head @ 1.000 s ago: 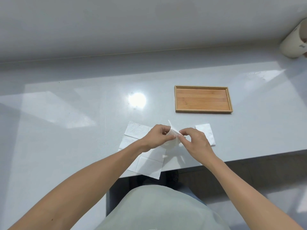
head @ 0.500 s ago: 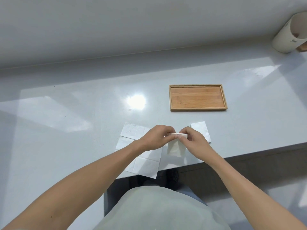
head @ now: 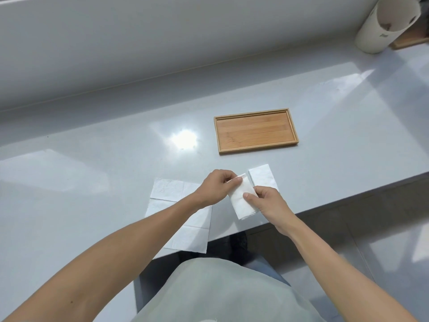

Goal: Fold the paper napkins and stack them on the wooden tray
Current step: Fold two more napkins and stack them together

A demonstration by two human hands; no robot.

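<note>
Over on the left, a big unfolded napkin (head: 183, 214) was lying flat on the grey counter (head: 92, 173), its near edge hanging a bit past the counter's front edge. The left forearm crossed right over it. The left hand (head: 214, 187) had the far top corner of a folded napkin (head: 242, 198) pinched between thumb and fingertips, and that corner looked slightly lifted. The same folded napkin sat tilted near the counter's front edge, and the right hand (head: 270, 203) was pressing down on its right side with the thumb on top, so both hands were gripping that one piece. Just beside it on the right, a second folded napkin (head: 263, 177) lay flat on its own, nobody touching it. Further back sat the wooden tray (head: 256, 132) with nothing on it, well apart from the hands. Way off in the far right corner stood a white cylinder (head: 387, 24), couldn't tell what it was.
</note>
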